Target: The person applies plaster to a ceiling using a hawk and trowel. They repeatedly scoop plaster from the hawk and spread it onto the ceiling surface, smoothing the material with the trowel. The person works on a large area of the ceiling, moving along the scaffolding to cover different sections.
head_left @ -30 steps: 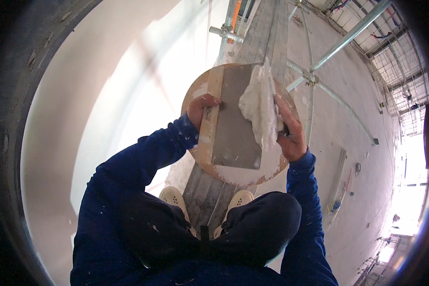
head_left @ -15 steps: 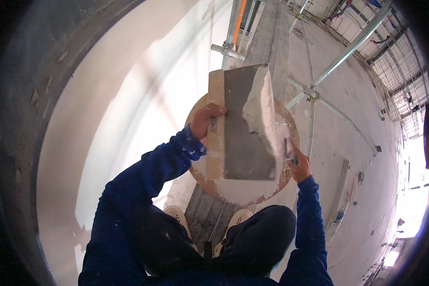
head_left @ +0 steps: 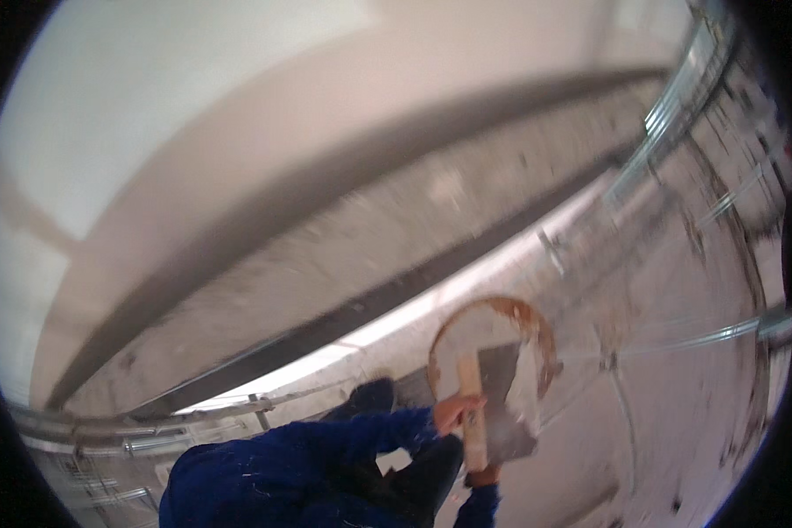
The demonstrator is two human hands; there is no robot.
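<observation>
Lower right of the motion-blurred view, my left hand grips the wooden strip along the grey scraper blade. White, paste-like material lies along the blade's right side. My right hand is at the blade's lower end, its fingers mostly hidden. Behind the scraper is a round wooden board with a white-smeared face.
A curved-looking white wall fills the upper left, with a rough grey band and dark ledge below it. Metal scaffold tubes run on the right and at the lower left. My dark-clad legs are below.
The view has swung sharply toward the white wall on the left, so my hands and the scraper now appear lower right. My right hand has dropped to the blade's lower end.
</observation>
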